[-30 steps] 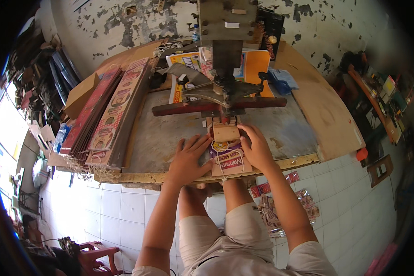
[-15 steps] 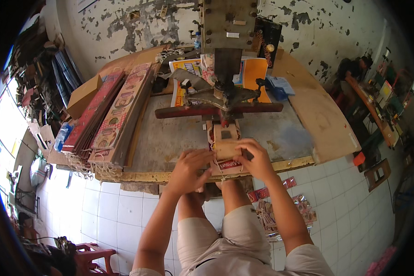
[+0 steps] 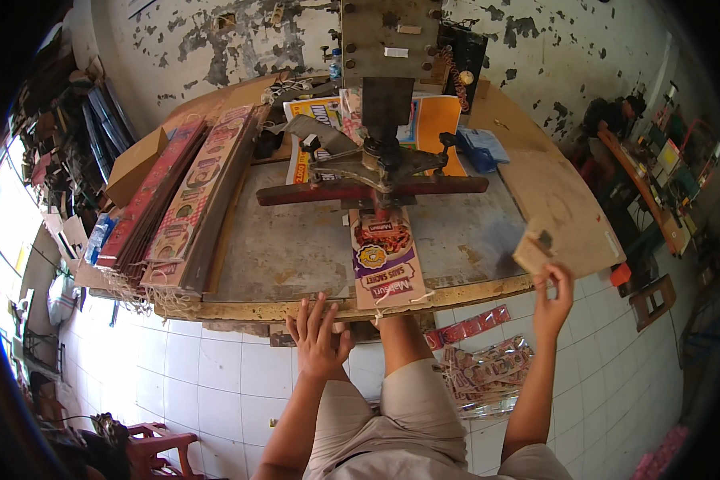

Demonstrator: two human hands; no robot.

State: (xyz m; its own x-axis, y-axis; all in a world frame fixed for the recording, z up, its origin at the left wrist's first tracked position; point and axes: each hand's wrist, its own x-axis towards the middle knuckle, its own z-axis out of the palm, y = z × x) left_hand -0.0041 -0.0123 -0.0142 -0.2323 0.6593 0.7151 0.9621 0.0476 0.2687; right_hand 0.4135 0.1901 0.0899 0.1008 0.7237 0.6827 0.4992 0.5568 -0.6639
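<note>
Between thumb and fingers of my right hand [image 3: 555, 294] is a tan wooden block [image 3: 528, 254] with a dark square on it, held above the table's right front. My left hand [image 3: 315, 334] is empty, its fingers spread at the table's front edge. Between the two hands lies a long printed cardboard hang card [image 3: 388, 268] with a food picture and white string at its near end. Its far end reaches beneath the red crossbar [image 3: 444, 186] of a metal press [image 3: 384, 164].
Stacks of red cards [image 3: 148, 196] and printed cards [image 3: 200, 192] with strings lie along the table's left. Colourful printed sheets [image 3: 438, 132] and a blue packet [image 3: 480, 152] sit behind the press. Bundled packs [image 3: 488, 368] rest on the floor. Another person [image 3: 612, 120] works far right.
My right hand has lifted the wooden block off the card and carried it right, uncovering the card's print. My left hand has drawn back from the card to the table edge.
</note>
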